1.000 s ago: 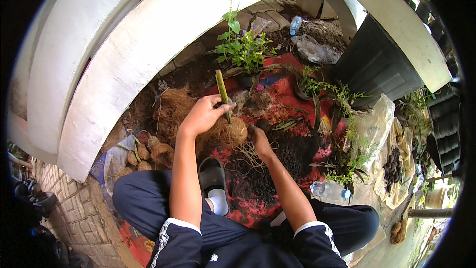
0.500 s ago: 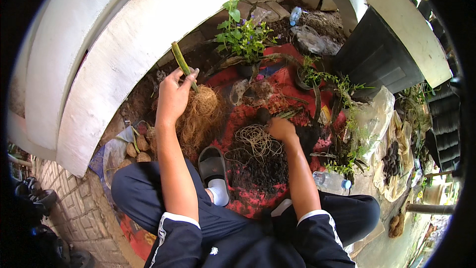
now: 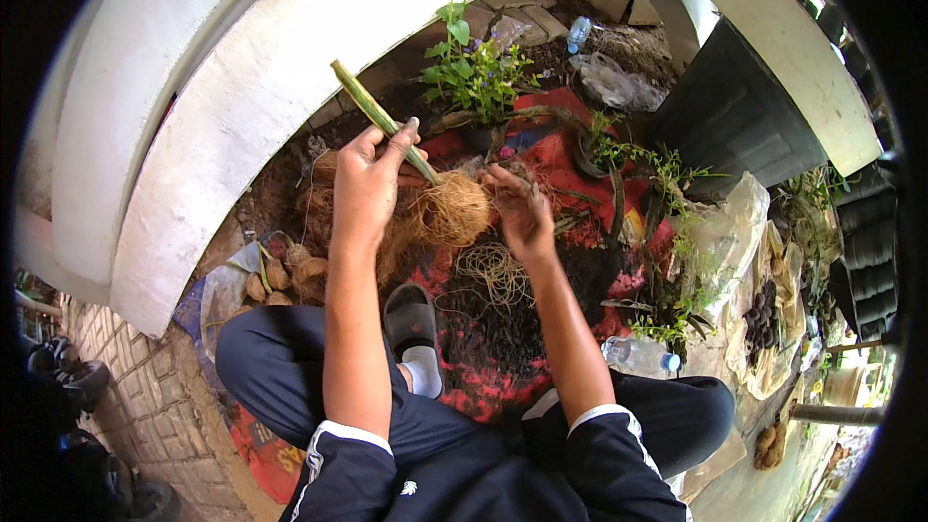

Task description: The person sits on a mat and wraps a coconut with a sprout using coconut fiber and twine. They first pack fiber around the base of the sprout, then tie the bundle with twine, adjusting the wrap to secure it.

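The stalk is streaked green and pale yellow, the ball of fibre a golden brown and the string a pale straw, with the mat red to my eye and smudged black by soil. Whoever is sitting here wears dark navy trousers and a dark navy shirt whose sleeves have white cuffs and a black-and-white patterned strip, with a black sandal over a white sock. Around us the curved wall is white, the pot black, the flowering plant green dotted with violet, and the clear bottle has a light blue cap.
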Available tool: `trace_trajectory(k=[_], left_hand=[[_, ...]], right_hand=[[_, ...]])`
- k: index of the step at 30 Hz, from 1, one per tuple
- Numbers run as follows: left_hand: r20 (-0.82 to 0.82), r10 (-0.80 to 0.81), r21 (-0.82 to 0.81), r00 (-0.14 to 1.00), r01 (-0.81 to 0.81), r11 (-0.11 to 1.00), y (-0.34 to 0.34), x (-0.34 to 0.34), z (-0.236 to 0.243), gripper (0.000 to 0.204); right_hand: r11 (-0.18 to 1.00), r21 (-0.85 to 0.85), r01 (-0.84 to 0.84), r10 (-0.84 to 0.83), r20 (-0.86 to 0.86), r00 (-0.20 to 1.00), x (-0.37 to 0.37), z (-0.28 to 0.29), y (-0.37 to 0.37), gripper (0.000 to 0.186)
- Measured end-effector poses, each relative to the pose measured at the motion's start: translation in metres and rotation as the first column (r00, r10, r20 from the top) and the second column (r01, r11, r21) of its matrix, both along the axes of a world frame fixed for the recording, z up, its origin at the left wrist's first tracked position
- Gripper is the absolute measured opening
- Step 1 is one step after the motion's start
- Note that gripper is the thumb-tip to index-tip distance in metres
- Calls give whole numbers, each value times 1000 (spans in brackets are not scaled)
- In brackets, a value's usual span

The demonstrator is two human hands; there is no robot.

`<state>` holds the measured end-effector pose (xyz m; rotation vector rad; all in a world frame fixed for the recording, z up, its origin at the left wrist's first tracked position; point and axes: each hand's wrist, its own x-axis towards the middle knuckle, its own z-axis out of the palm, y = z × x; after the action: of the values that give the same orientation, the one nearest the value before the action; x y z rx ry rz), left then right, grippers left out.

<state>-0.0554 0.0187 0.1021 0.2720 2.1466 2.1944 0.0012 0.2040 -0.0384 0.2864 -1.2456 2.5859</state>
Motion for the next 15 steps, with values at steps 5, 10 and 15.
trace_trajectory(k=[5,10,15], left_hand=[[33,95,119,995,-99,988,26,20,-1,26],[-506,-139,-161,851,65,985,39,24,-27,25],[-112,-73,85,991,83,993,42,28,-55,24]], right_hand=[[897,-424,-127,113,-59,992,8,34,-56,73],[697,-712,85,249,352,902,12,58,-56,42],[850,-521,77,201,457,866,17,68,-56,64]])
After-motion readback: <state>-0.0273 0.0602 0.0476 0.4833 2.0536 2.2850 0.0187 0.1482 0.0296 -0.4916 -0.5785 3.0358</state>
